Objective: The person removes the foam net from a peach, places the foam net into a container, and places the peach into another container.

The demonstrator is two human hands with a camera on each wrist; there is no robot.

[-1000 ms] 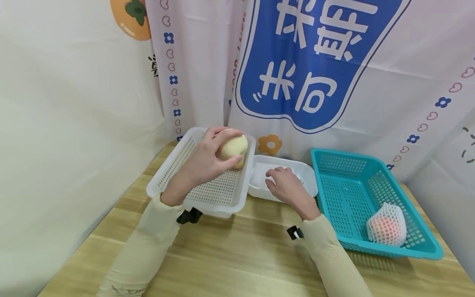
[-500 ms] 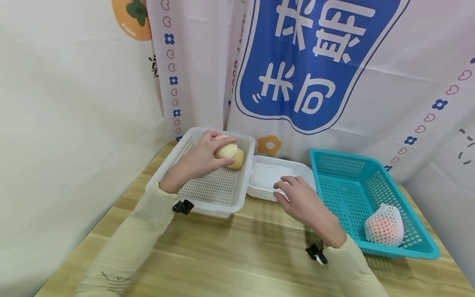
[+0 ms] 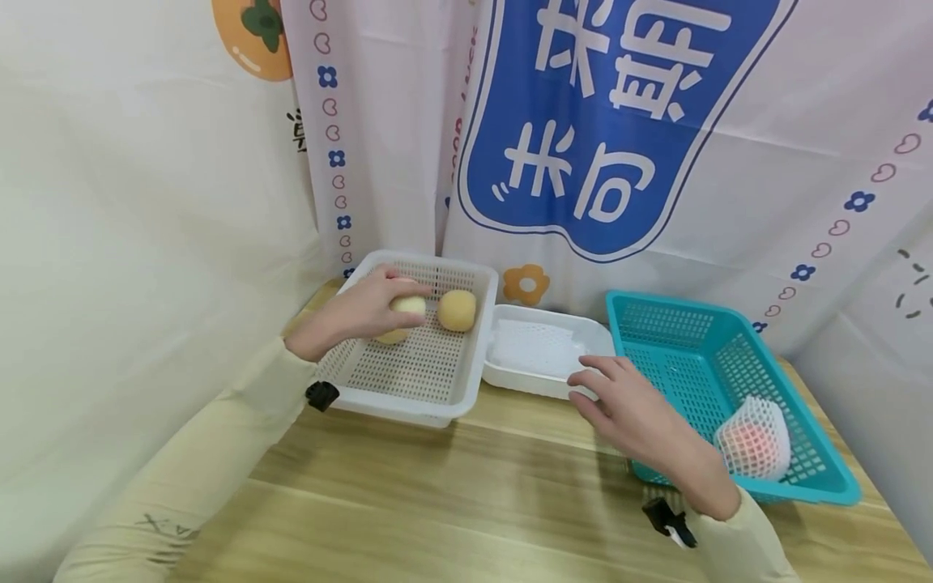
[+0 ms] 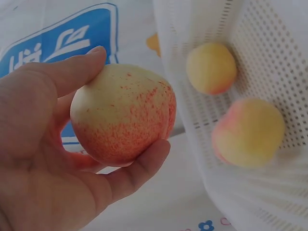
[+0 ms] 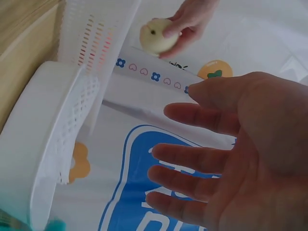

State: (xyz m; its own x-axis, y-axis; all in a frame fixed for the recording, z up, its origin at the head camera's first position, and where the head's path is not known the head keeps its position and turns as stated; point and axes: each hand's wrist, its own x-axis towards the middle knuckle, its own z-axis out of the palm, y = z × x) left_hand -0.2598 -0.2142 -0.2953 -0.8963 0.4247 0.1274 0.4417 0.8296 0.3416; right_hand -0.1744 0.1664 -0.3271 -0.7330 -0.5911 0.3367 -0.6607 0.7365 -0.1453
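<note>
My left hand [image 3: 357, 309] grips a pale peach [image 4: 122, 115] with red speckles, held above the left part of the white basket [image 3: 487, 336]. Thumb and fingers curl round the fruit's sides in the left wrist view. Inside that basket sit two more yellowish peaches: one peach [image 3: 457, 311] at the right, another peach [image 3: 394, 335] partly hidden below the hand. My right hand [image 3: 641, 421] hovers with relaxed, spread fingers and nothing in it. It is just in front of a small white tray [image 3: 535, 384], in which a white foam net [image 3: 534, 346] lies.
A teal basket [image 3: 674, 380] stands at the right, holding a reddish fruit [image 3: 755, 447] wrapped in white foam net. All the containers stand on a wooden table [image 3: 466, 502]. Behind them hangs a printed curtain [image 3: 394, 146].
My left hand has carried the peach leftward over the white basket, uncovering the peach at the right. The right hand has drawn back from the small tray, toward the right and nearer.
</note>
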